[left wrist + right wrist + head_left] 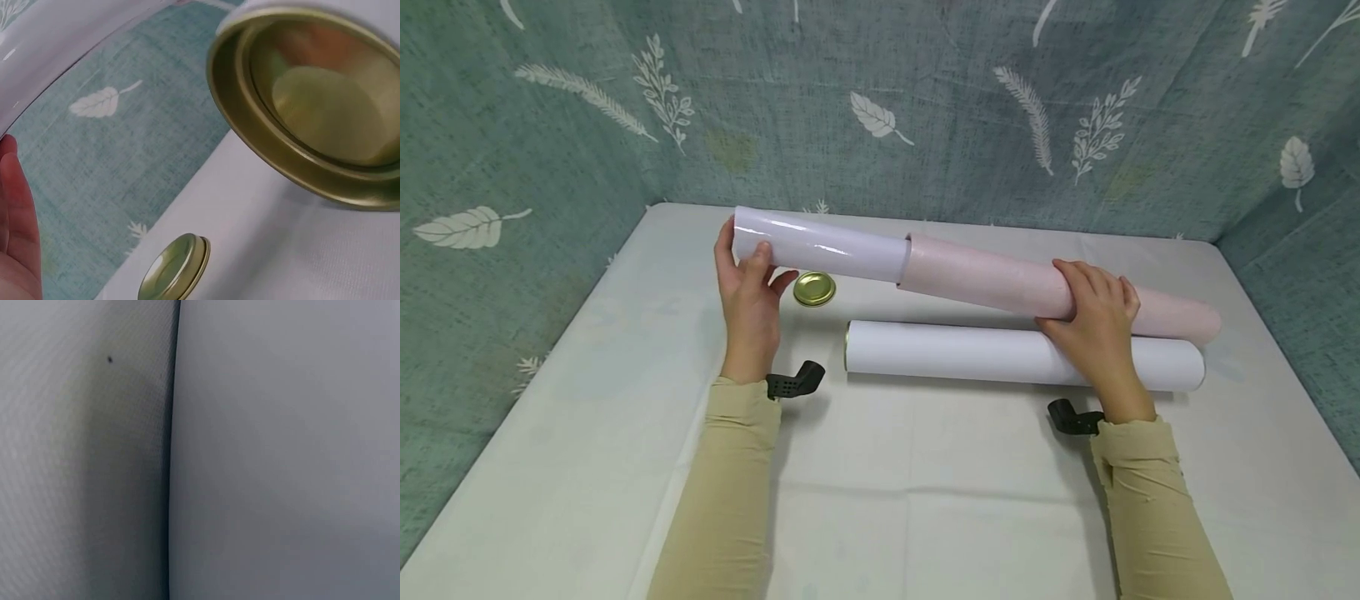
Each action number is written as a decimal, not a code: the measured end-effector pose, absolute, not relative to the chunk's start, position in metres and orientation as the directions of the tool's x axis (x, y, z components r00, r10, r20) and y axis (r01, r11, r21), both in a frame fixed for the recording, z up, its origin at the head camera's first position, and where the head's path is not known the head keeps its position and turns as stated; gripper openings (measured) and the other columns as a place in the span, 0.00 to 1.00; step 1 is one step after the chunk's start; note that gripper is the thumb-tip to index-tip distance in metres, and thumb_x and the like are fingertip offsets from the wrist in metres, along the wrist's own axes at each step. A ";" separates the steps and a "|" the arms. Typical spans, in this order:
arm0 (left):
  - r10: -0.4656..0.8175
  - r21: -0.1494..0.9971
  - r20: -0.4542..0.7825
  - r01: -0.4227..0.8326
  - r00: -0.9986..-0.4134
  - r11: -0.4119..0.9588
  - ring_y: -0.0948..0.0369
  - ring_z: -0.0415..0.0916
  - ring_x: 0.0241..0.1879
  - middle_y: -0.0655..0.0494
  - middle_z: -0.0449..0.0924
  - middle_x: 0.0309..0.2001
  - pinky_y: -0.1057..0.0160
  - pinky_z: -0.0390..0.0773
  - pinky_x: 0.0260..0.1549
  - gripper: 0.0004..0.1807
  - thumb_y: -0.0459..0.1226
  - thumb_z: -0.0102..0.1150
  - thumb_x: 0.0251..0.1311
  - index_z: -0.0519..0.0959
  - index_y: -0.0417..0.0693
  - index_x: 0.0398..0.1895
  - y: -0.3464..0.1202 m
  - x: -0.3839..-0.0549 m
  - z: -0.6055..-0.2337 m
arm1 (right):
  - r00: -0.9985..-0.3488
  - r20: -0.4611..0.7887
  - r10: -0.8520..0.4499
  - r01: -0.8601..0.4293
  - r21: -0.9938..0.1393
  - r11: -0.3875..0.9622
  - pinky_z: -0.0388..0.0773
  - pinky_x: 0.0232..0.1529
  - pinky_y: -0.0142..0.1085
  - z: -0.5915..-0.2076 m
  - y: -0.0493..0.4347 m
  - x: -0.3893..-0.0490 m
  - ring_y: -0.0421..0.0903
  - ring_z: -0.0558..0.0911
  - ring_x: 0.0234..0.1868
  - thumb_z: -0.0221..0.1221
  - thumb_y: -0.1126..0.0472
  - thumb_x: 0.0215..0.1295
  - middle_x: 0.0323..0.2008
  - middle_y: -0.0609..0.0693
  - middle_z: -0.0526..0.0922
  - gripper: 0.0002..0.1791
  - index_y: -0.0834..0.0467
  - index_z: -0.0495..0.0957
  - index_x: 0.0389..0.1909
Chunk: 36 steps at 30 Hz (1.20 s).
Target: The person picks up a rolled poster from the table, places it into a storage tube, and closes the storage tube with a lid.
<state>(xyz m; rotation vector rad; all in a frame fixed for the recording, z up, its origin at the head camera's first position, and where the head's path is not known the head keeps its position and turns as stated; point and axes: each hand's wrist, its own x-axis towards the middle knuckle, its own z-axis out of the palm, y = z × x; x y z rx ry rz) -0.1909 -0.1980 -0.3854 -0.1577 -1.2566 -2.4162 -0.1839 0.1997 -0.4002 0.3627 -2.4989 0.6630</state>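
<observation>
My left hand grips the left end of a glossy white roll, thumb in front and other fingers partly hidden behind. The roll's right end sits inside the open left end of a matte pink roll. Over on the right, my right hand holds the pink roll from above, around its middle. A white tube lies below the rolls, its gold metal end facing left. Part of that tube fills the right wrist view, where the hand itself does not show.
A round gold lid lies on the white tablecloth near my left hand, just below the glossy roll. Green leaf-patterned fabric rises behind the table and along both sides.
</observation>
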 end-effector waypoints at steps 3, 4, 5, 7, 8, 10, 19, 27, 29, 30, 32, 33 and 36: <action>-0.296 0.776 0.301 0.414 -0.906 -0.476 0.53 0.72 0.39 0.46 0.67 0.49 0.55 0.72 0.38 0.31 0.36 0.55 0.58 0.57 0.63 0.63 -0.197 -0.190 -0.385 | -0.830 0.545 -0.117 -0.371 -0.383 0.846 0.37 0.60 0.51 -0.400 0.200 -0.183 0.54 0.62 0.57 0.70 0.61 0.39 0.54 0.53 0.70 0.38 0.52 0.69 0.57; -0.291 0.778 0.308 0.416 -0.906 -0.470 0.53 0.72 0.40 0.46 0.67 0.50 0.54 0.72 0.38 0.31 0.36 0.54 0.59 0.57 0.63 0.64 -0.197 -0.190 -0.384 | -0.830 0.545 -0.117 -0.371 -0.383 0.846 0.37 0.60 0.51 -0.400 0.200 -0.183 0.54 0.62 0.57 0.70 0.61 0.39 0.54 0.53 0.70 0.38 0.52 0.69 0.57; -0.284 0.780 0.314 0.416 -0.906 -0.467 0.53 0.72 0.40 0.46 0.66 0.50 0.54 0.72 0.38 0.30 0.36 0.53 0.59 0.57 0.63 0.64 -0.197 -0.190 -0.384 | -0.830 0.546 -0.117 -0.372 -0.383 0.846 0.37 0.60 0.51 -0.400 0.200 -0.183 0.54 0.62 0.57 0.70 0.61 0.39 0.54 0.53 0.70 0.38 0.52 0.69 0.57; -0.272 0.783 0.324 0.418 -0.906 -0.460 0.53 0.71 0.41 0.46 0.65 0.51 0.54 0.71 0.38 0.29 0.36 0.52 0.60 0.58 0.62 0.64 -0.197 -0.190 -0.384 | -0.826 0.551 -0.119 -0.375 -0.381 0.845 0.37 0.60 0.51 -0.400 0.200 -0.183 0.54 0.62 0.57 0.70 0.61 0.39 0.54 0.53 0.70 0.37 0.52 0.69 0.56; -0.268 0.783 0.326 0.418 -0.907 -0.461 0.53 0.71 0.41 0.46 0.65 0.51 0.55 0.72 0.38 0.28 0.36 0.52 0.60 0.58 0.61 0.63 -0.197 -0.190 -0.384 | -0.824 0.554 -0.120 -0.378 -0.379 0.845 0.37 0.60 0.51 -0.400 0.200 -0.183 0.55 0.63 0.57 0.70 0.61 0.39 0.54 0.53 0.70 0.37 0.52 0.69 0.56; -0.268 0.781 0.324 0.417 -0.907 -0.465 0.53 0.71 0.40 0.46 0.65 0.51 0.56 0.72 0.37 0.28 0.35 0.51 0.60 0.58 0.60 0.63 -0.196 -0.190 -0.384 | -0.821 0.558 -0.121 -0.381 -0.377 0.844 0.37 0.60 0.51 -0.400 0.200 -0.184 0.54 0.63 0.57 0.70 0.61 0.39 0.54 0.53 0.70 0.37 0.52 0.69 0.56; -0.295 0.770 0.329 0.435 -0.897 -0.466 0.53 0.71 0.39 0.46 0.64 0.51 0.57 0.72 0.41 0.28 0.33 0.52 0.58 0.58 0.53 0.61 -0.195 -0.190 -0.384 | -0.829 0.547 -0.116 -0.370 -0.380 0.848 0.37 0.60 0.50 -0.401 0.199 -0.186 0.54 0.63 0.57 0.70 0.61 0.39 0.54 0.53 0.70 0.37 0.52 0.69 0.56; -0.251 0.781 0.337 0.418 -0.907 -0.464 0.52 0.71 0.40 0.45 0.65 0.50 0.55 0.72 0.42 0.26 0.36 0.52 0.59 0.59 0.50 0.60 -0.192 -0.190 -0.383 | -0.833 0.541 -0.111 -0.361 -0.382 0.850 0.37 0.60 0.50 -0.400 0.199 -0.186 0.54 0.63 0.57 0.70 0.61 0.38 0.54 0.52 0.70 0.37 0.52 0.69 0.56; -0.242 0.791 0.338 0.414 -0.910 -0.451 0.52 0.71 0.41 0.45 0.66 0.50 0.54 0.71 0.42 0.25 0.38 0.51 0.60 0.59 0.51 0.60 -0.191 -0.190 -0.383 | -0.833 0.542 -0.110 -0.362 -0.384 0.849 0.36 0.60 0.50 -0.400 0.199 -0.185 0.54 0.63 0.57 0.70 0.61 0.39 0.54 0.52 0.70 0.37 0.52 0.69 0.56; -0.239 0.797 0.338 0.412 -0.910 -0.442 0.51 0.71 0.41 0.45 0.65 0.51 0.54 0.71 0.42 0.25 0.39 0.50 0.60 0.59 0.52 0.61 -0.191 -0.190 -0.383 | -0.832 0.544 -0.110 -0.363 -0.383 0.849 0.37 0.60 0.50 -0.400 0.199 -0.185 0.54 0.63 0.57 0.70 0.61 0.39 0.54 0.52 0.70 0.37 0.52 0.69 0.56; -0.235 0.808 0.337 0.408 -0.912 -0.424 0.51 0.70 0.42 0.46 0.64 0.52 0.55 0.71 0.42 0.25 0.41 0.49 0.61 0.59 0.55 0.62 -0.191 -0.189 -0.383 | -0.831 0.545 -0.111 -0.364 -0.382 0.850 0.37 0.60 0.50 -0.400 0.200 -0.185 0.54 0.63 0.57 0.70 0.61 0.38 0.54 0.53 0.70 0.37 0.52 0.69 0.56; -0.234 0.813 0.335 0.405 -0.913 -0.419 0.51 0.70 0.43 0.46 0.64 0.53 0.55 0.71 0.42 0.25 0.41 0.49 0.62 0.59 0.57 0.62 -0.191 -0.189 -0.383 | -0.831 0.545 -0.111 -0.364 -0.381 0.850 0.37 0.60 0.50 -0.400 0.200 -0.185 0.54 0.63 0.57 0.71 0.61 0.38 0.54 0.53 0.70 0.38 0.52 0.69 0.56; -0.239 0.820 0.327 0.400 -0.914 -0.410 0.52 0.70 0.42 0.47 0.62 0.55 0.57 0.71 0.40 0.25 0.42 0.48 0.63 0.60 0.60 0.63 -0.191 -0.188 -0.382 | -0.831 0.545 -0.113 -0.365 -0.380 0.850 0.37 0.60 0.50 -0.400 0.200 -0.185 0.54 0.63 0.57 0.71 0.61 0.38 0.54 0.53 0.70 0.38 0.52 0.69 0.56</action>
